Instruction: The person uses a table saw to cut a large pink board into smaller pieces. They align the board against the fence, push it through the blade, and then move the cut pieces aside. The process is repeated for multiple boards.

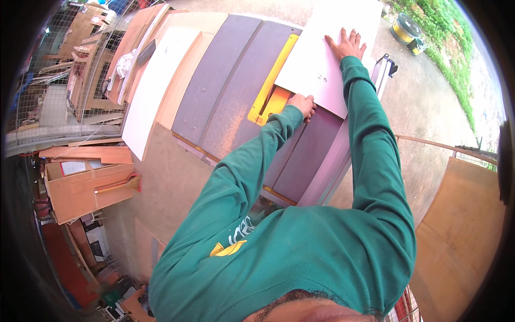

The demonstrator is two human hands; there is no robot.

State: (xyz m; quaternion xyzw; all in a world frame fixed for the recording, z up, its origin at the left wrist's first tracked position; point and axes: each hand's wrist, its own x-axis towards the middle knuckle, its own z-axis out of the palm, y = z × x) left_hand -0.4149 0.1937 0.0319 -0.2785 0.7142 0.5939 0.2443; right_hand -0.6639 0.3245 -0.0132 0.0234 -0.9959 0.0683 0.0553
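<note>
A white panel [314, 61] with small handwritten marks lies on the grey table of a table saw [228, 80]. My right hand [347, 45] rests flat on the panel's far right part, fingers spread. At the near edge of the panel, my left hand [303, 105] has its fingers curled against that edge, gripping it. Beside the left hand runs a yellow insert [259, 111] with a dark slot, partly covered by the panel. No blade can be made out.
Left of the saw lies a long white board [161, 80] on wooden sheets. A wooden box [88, 185] with a brush stands on the floor. A metal rail [382, 75] edges the saw's right side. Brown sheet material [456, 236] leans at the lower right.
</note>
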